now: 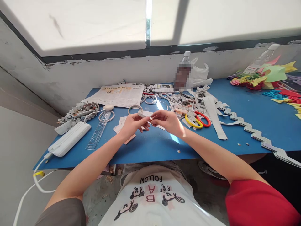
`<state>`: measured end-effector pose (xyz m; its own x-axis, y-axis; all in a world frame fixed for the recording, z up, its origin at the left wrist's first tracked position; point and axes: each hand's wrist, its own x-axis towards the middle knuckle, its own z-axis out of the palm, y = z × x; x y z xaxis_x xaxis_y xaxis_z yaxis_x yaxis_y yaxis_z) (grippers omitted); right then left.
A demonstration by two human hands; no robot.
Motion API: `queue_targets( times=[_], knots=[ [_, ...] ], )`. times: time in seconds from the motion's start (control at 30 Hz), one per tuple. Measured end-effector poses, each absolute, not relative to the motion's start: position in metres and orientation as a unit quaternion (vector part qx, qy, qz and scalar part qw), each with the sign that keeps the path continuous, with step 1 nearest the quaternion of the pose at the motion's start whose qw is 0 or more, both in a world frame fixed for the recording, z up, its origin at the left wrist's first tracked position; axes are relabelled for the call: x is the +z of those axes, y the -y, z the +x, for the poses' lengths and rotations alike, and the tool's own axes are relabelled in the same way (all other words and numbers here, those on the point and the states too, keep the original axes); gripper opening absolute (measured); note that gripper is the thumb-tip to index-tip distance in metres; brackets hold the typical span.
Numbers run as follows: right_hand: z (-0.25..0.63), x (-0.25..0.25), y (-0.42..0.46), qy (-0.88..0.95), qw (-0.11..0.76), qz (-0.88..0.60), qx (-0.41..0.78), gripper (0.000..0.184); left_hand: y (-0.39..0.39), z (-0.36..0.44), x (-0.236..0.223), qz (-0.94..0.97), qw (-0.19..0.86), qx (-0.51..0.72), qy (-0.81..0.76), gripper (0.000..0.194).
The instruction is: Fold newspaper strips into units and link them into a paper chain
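White printed shirt (150,196) nearest | hands narrow: left hand (133,126) and right hand (166,122) pinch a small paper piece (150,119) between fingertips, above the blue surface (155,152) | paper looks light, pliable, likely easily creased or torn; best held by its ends, pinched gently

Newspaper (122,95), stencil (97,135) on blue table (155,149)

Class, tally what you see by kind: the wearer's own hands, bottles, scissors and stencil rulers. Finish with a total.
Hands: 2 (left hand, right hand)
Bottles: 2 (window bottle, flower-side bottle)
Scissors: 1
Stencil ruler: 1
Total: 6
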<state>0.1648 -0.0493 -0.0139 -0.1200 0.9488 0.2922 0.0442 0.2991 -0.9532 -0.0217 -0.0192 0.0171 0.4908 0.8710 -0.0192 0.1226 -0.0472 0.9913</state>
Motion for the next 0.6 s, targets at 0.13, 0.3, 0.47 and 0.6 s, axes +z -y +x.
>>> queue_targets(
  times=[0.13,0.3,0.47,0.6],
  knots=[
    [0.165,-0.016,0.049,0.626,0.52,-0.41,0.412,0.024,0.017,-0.021,0.014,0.624,0.596,0.33,-0.383,0.031],
    [0.164,-0.013,0.05,0.618,0.53,-0.405,0.416,0.027,0.014,-0.021,0.007,0.597,0.629,0.344,-0.36,0.032],
    [0.16,-0.011,0.053,0.595,0.584,-0.373,0.408,0.026,0.015,-0.02,0.003,0.617,0.619,0.347,-0.34,0.032],
    [0.157,-0.01,0.055,0.592,0.596,-0.338,0.423,0.027,0.014,-0.02,0.003,0.635,0.609,0.338,-0.334,0.028]
  ],
)
